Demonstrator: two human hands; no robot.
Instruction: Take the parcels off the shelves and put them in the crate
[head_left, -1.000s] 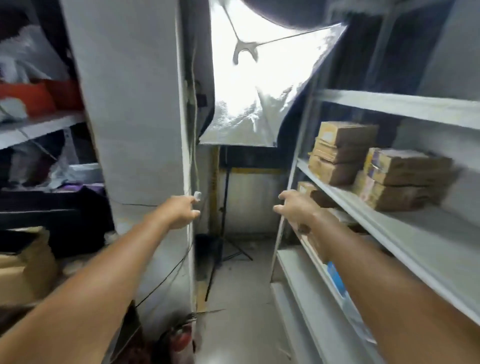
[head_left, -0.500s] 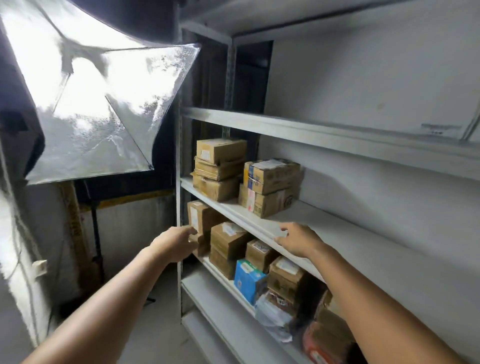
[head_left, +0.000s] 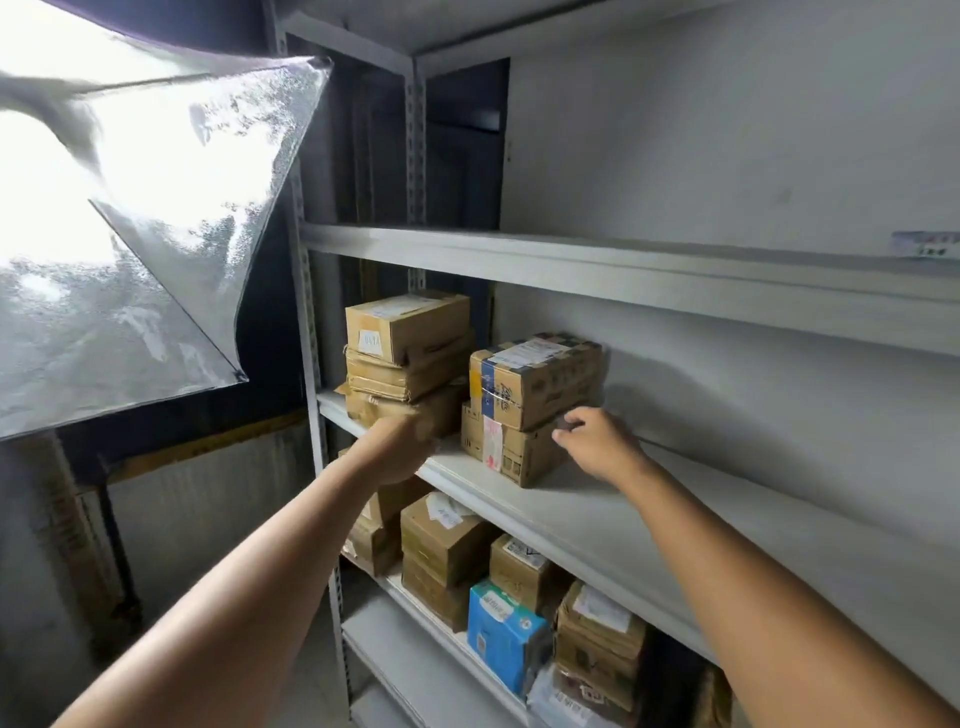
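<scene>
a bright silver-lined softbox (head_left: 156, 208) glares at upper left on a dark stand (head_left: 117, 540). a grey metal shelving rack (head_left: 623, 260) stands against a pale grey wall (head_left: 727, 130). the floor (head_left: 324, 701) below is dim grey.

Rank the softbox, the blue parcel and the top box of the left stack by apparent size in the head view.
1. softbox, by far the largest.
2-3. top box of the left stack and blue parcel look about alike; the blue parcel is nearer the camera, so unranked.
</scene>
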